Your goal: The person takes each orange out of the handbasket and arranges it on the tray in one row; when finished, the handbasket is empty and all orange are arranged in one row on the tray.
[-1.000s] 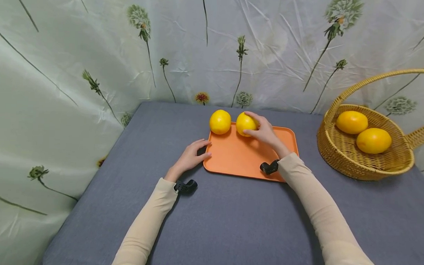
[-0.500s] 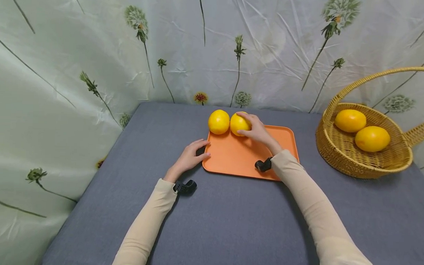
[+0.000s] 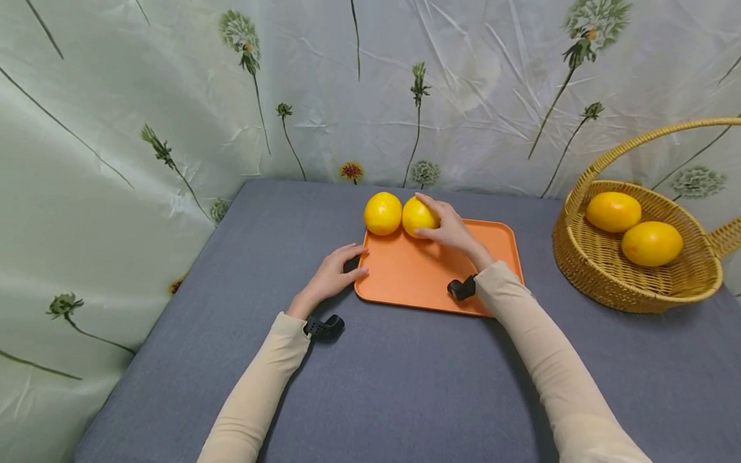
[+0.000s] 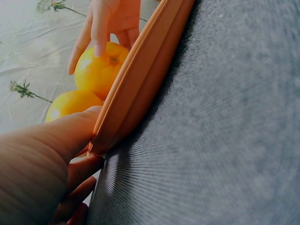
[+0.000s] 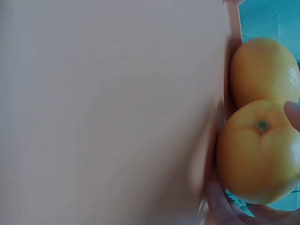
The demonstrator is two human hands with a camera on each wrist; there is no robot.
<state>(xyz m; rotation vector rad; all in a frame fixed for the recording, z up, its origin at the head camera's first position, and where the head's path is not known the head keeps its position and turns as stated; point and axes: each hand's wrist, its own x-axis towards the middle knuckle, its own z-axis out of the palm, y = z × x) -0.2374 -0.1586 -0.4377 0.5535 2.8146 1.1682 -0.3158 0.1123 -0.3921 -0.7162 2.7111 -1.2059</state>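
An orange tray (image 3: 408, 274) lies on the blue-grey table cover. Two yellow oranges sit side by side at its far left corner, a left orange (image 3: 383, 213) and a right orange (image 3: 416, 219). My right hand (image 3: 453, 229) holds the right orange, thumb on the near side and fingers around the far side. In the right wrist view, the two oranges press together, the held orange (image 5: 257, 154) showing its stem end. My left hand (image 3: 330, 276) pinches the tray's left edge; in the left wrist view its thumb (image 4: 79, 124) lies on the rim (image 4: 117, 93).
To the right stands a wicker basket (image 3: 607, 284) with a tall arched handle (image 3: 646, 135). It contains two more oranges, one farther back (image 3: 613, 212) and one nearer (image 3: 652, 244). A floral curtain (image 3: 362, 108) hangs along the table's back and left side.
Over the past second my right hand has moved the held orange left, closing the gap to the other orange. Since half a second ago both hands have stayed nearly still.
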